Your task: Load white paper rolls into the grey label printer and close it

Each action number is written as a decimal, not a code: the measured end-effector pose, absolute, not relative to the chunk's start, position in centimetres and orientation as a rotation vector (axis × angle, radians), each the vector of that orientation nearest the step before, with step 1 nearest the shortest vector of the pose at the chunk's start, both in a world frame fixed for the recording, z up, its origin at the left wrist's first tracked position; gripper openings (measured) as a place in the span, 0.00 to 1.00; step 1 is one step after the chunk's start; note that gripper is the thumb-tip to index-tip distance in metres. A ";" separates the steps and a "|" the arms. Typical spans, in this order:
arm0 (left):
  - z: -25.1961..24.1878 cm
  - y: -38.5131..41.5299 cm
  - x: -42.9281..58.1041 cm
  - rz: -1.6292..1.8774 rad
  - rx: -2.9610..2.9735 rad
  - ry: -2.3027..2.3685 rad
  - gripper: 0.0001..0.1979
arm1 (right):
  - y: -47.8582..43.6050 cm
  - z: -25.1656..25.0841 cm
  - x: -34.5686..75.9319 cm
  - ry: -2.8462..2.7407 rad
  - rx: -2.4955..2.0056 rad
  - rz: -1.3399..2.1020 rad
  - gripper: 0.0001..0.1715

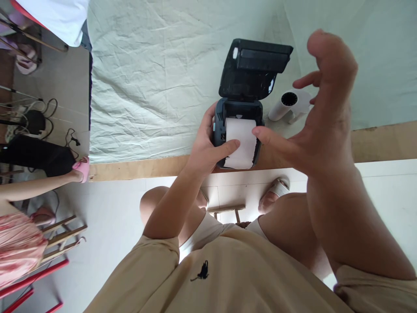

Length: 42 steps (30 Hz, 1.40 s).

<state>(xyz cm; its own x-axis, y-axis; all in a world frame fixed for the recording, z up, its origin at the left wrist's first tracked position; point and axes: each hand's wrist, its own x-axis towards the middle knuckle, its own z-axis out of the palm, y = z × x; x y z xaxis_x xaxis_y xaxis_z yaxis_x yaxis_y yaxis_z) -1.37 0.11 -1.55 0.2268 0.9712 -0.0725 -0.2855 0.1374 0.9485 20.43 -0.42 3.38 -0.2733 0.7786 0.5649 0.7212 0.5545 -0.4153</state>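
The small dark printer (241, 108) sits at the near edge of the bench (137, 168), on a pale green cloth (156, 87). Its lid (256, 65) is tipped back, so the white paper roll (240, 141) in the bay is exposed. The left hand (203, 148) wraps the printer's left side, apparently to steady it, and its thumb lies across the paper. The right hand (325, 113) is open with fingers spread, grasping nothing. One fingertip touches the roll's right edge, seemingly to square the sheet. A white cylinder (288, 104) lies just right of the printer, within easy reach.
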 end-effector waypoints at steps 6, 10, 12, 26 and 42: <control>-2.6 0.6 -1.6 1.090 1.054 0.900 0.47 | 0.0 3.8 19.9 -1.912 -1.213 0.089 0.35; -3.8 1.2 -2.0 1.066 1.081 0.884 0.49 | -1.3 3.3 18.8 -1.720 -1.140 0.114 0.06; -4.2 1.4 -2.1 1.057 1.101 0.872 0.53 | -1.9 2.5 18.1 -1.597 -1.142 0.270 0.10; 1.6 -0.8 0.5 1.129 0.805 1.002 0.23 | -1.2 -0.7 18.5 -1.591 -1.313 0.869 0.31; 0.3 0.1 0.1 1.137 0.567 1.015 0.23 | -1.2 -1.3 18.2 -1.533 -1.171 0.958 0.23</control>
<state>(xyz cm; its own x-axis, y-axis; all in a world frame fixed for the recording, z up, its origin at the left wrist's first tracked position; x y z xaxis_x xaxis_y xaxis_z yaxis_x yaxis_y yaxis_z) 0.08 0.07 0.30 0.0727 0.9278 -0.3659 -0.4690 0.3556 0.8085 18.25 -1.19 -1.32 -0.0926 0.9713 0.2192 0.2285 0.2350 -0.9448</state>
